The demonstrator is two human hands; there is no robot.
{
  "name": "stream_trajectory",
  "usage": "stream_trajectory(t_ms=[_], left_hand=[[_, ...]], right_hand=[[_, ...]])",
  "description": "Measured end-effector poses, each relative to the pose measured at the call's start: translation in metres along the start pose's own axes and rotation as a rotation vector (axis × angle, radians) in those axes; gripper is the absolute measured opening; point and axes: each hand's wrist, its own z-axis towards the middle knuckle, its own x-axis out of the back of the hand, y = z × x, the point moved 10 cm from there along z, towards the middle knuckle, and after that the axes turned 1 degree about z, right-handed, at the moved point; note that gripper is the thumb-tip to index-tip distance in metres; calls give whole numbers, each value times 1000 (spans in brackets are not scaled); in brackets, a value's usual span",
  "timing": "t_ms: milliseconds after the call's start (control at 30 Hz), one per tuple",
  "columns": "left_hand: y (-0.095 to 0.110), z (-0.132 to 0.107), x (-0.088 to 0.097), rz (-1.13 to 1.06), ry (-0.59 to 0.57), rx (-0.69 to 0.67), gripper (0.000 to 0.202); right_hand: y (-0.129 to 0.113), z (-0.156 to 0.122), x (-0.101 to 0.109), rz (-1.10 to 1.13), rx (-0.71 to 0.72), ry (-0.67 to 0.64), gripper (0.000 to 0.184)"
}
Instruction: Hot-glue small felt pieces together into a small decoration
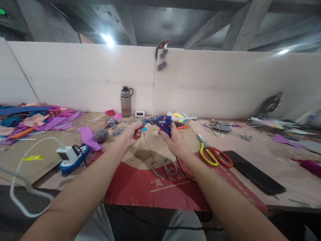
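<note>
Head view, a workbench seen from above the forearms. The right hand is wrapped round the grip of a blue glue gun, which is raised over the middle of a red-and-tan board, its nozzle towards the left. A pale glue stick projects from the rear of the gun. The left hand is closed in a pinch on grey cord just beside the nozzle; whatever else may lie between those fingertips is too small to tell. The cord hangs from the pinch and spreads in loose loops on the board, between the forearms.

Stage of the work: to judge by the loaded gun and the nearness of nozzle to cord, gluing is in hand and at a middle point. Preparation appears done, the gun being fitted with its stick and the cord taken up. Whether any glue has been laid cannot be seen. The looped length lies unfastened, so its attachment, if intended, seems left to do. A grey moon-shaped ornament with hanging pieces is up on the white panel; whether it belongs to the same work cannot be told
</note>
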Motion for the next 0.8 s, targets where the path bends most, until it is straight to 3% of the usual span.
stream_trajectory(t_ms=[333,800], left_hand=[[7,0,-1,110,-18,-112,18],[9,3,1,126,-15,-137,22]], right_hand=[[4,1,0,-99,-20,13,43],[4,1,0,-117,-29,19,45]])
